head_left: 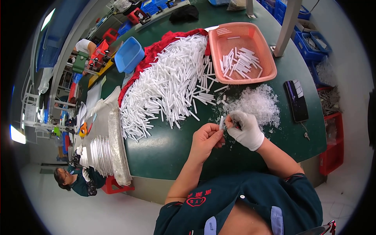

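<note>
My bare left hand [206, 141] pinches a short white tube [221, 122] upright between thumb and fingers, near the front of the green table. Just to its right is my right hand [246, 130] in a white glove, its fingers curled together beside the tube. Whatever those fingers hold is too small to make out. Behind my hands lies a heap of small clear plastic rings [254, 103], with a few scattered around. A large pile of similar white tubes [168, 82] spreads over a red cloth [156, 47] to the left.
A pink plastic basket [270, 70] with several white tubes stands behind the ring heap. A phone [296, 101] lies on the right. Far left are a blue basin [129, 55] and bundled white rods [102, 156], with a gloved co-worker [80, 182] beside them. A metal post [288, 29] rises at the back right.
</note>
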The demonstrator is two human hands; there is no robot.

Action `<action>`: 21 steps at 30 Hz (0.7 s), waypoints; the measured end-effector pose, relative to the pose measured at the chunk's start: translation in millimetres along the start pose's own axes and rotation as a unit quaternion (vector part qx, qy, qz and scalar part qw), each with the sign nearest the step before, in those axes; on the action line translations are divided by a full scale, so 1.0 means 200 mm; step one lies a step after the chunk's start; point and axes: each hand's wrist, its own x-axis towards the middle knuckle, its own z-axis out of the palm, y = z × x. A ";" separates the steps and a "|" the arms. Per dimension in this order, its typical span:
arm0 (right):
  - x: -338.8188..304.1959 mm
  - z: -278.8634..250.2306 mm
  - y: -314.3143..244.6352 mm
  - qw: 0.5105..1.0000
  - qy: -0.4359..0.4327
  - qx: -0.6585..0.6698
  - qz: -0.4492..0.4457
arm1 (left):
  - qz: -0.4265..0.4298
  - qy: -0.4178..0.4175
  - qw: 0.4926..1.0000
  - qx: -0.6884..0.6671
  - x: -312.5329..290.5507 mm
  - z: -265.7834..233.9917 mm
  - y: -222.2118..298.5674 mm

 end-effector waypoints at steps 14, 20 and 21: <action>0.04 -0.05 -0.07 0.982 -0.068 -0.166 -0.053 | 0.017 0.000 1.000 -0.010 -0.02 -0.04 0.00; 0.03 -0.04 -0.04 0.982 -0.075 -0.158 -0.066 | 0.020 -0.023 0.999 -0.018 -0.02 -0.04 0.01; 0.03 -0.04 -0.04 0.984 -0.077 -0.152 -0.056 | 0.015 -0.029 0.999 -0.023 -0.02 -0.04 0.01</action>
